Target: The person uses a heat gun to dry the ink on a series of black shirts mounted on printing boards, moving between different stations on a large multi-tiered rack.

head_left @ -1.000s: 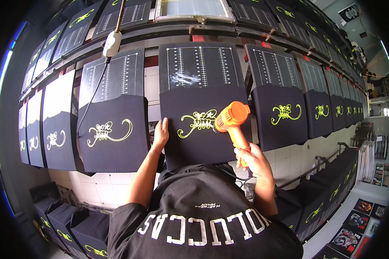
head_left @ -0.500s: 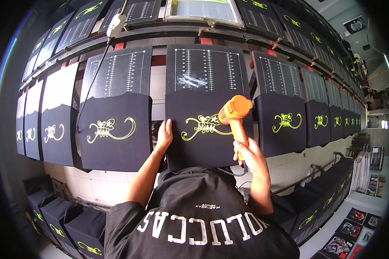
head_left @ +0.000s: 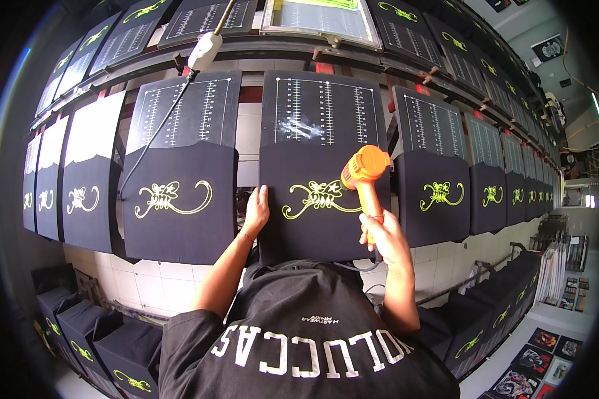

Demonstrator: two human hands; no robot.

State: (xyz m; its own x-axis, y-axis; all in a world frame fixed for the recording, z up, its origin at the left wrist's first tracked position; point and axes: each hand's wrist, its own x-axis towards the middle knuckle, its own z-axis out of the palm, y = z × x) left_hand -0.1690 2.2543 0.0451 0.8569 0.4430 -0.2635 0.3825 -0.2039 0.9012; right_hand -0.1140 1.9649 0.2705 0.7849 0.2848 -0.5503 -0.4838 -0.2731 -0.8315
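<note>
My right hand [head_left: 385,236] is wrapped round the handle of an orange heat gun [head_left: 367,166]. Its nozzle points down and left, just over the right part of a neon-yellow line print [head_left: 316,199]. That print lies on a black fabric piece [head_left: 299,236], which covers the near half of a dark board marked with white scales [head_left: 326,110]. Along the left edge of this board rests my left hand [head_left: 256,211], fingers stretched out and nothing seen in them. A cable runs from the bottom of the heat gun toward my body.
Similar boards with printed black fabric stand to the left [head_left: 180,226] and right [head_left: 436,199]. Beyond a metal rail, a framed screen [head_left: 319,23] lies at the far side. A white plug connector [head_left: 205,52] hangs with its black cable over the left board. More fabric-covered boards [head_left: 130,346] stand behind me.
The view has shifted slightly. The heat gun's nozzle sits a little farther up and right over the print. My left hand stays at the board's left edge.
</note>
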